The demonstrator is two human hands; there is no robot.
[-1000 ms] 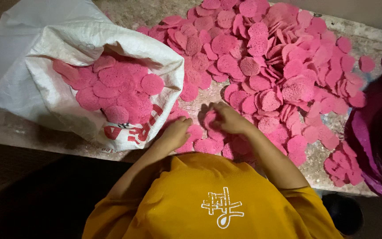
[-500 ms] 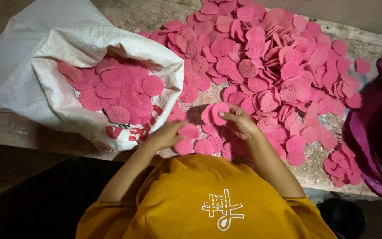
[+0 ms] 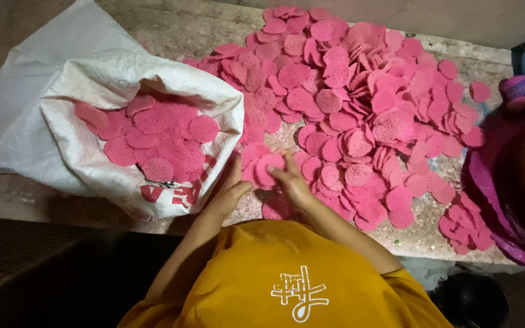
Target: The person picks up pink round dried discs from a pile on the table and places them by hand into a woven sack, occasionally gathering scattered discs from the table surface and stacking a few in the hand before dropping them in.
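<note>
My left hand [image 3: 229, 193] and right hand [image 3: 290, 182] have lifted a small stack of pink round crackers [image 3: 261, 167] off the table [image 3: 420, 228], each grip closed on it, beside the one white sack [image 3: 123, 91]. Beyond lies one heap of crackers [image 3: 360, 97], too many to count.

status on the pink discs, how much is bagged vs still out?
Done: the sack holds a layer of discs. In hand: left hand and right hand hold a small stack beside the sack mouth. Left: the pile, clearly the larger share, covers the table.
</note>
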